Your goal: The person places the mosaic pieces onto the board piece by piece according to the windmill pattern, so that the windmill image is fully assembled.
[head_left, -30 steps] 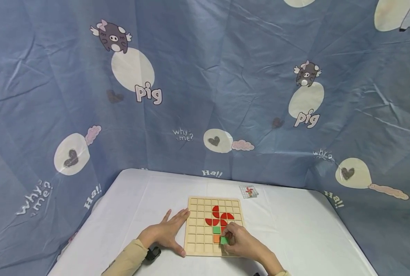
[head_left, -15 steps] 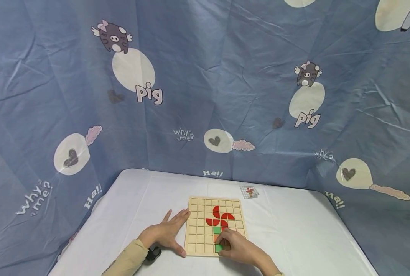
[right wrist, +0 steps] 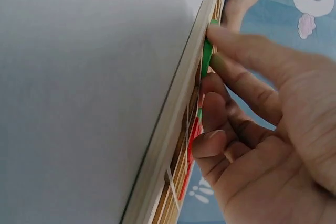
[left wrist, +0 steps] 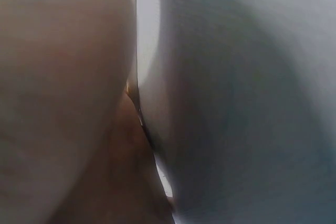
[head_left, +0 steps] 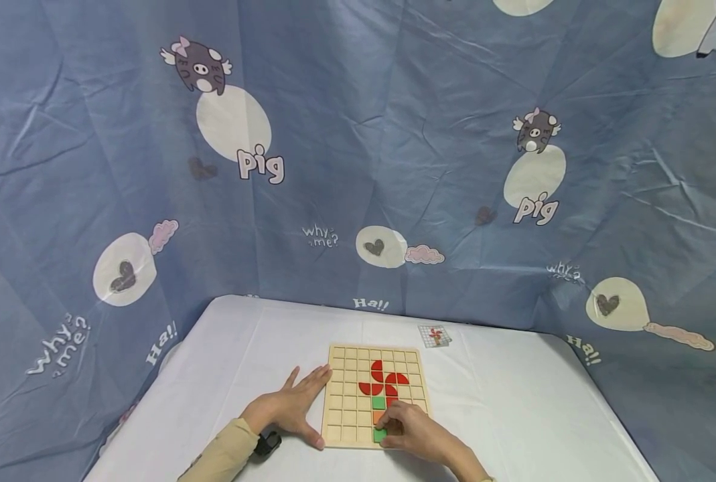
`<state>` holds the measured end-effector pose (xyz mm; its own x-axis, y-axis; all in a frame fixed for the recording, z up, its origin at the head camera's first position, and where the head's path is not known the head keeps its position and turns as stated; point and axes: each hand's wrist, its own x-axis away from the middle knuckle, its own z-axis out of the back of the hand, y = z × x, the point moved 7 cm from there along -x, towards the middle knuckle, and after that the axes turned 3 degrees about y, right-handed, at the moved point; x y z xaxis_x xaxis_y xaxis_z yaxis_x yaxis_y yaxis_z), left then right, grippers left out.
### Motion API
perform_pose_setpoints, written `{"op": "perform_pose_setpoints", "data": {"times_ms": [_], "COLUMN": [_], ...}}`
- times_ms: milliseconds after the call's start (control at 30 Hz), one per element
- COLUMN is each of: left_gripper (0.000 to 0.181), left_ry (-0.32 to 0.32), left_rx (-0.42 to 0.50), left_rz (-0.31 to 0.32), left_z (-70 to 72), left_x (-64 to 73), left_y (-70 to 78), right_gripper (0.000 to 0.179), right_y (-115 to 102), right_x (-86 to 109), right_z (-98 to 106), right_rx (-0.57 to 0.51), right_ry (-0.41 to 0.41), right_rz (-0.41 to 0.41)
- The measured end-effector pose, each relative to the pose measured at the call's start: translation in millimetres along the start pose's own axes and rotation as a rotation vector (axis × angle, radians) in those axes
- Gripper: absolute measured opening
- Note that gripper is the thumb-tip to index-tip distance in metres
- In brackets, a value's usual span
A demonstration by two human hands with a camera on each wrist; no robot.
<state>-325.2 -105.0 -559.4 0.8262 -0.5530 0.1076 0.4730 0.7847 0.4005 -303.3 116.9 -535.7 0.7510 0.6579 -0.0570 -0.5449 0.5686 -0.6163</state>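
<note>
A wooden grid board (head_left: 342, 416) lies on the white table. My right hand (head_left: 416, 432) pinches a green square tile (head_left: 380, 435) between thumb and forefinger at the front row of cells. In the right wrist view this green tile (right wrist: 207, 59) stands slightly tilted at the board's rim. Directly behind it are an orange square tile (head_left: 378, 417), partly covered by my fingers, and another green tile (head_left: 378, 403). Several red curved pieces (head_left: 377, 368) form a pinwheel further back. My left hand (head_left: 291, 407) rests with spread fingers along the board's left edge.
A small printed card (head_left: 435, 335) with a pinwheel picture on a grid lies behind the board's back right corner. A blue patterned curtain (head_left: 333, 167) surrounds the white table (head_left: 514, 402). The left wrist view shows mostly skin and white tabletop.
My right hand has moved slightly left and forward to the front row, bringing the green tile from beside the orange one to the cell in front of it. My left hand stays put.
</note>
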Motion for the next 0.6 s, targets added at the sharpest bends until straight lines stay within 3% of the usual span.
{"op": "perform_pose_setpoints", "data": {"times_ms": [600], "left_gripper": [0.138], "left_ry": [0.011], "left_rx": [0.001], "left_rz": [-0.004], "left_z": [1.7], "left_x": [0.1], "left_y": [0.8], "right_gripper": [0.021], "right_y": [2.2], "right_x": [-0.2], "right_z": [1.7], "right_rx": [0.029], "right_ry": [0.019], "right_rz": [-0.028]}}
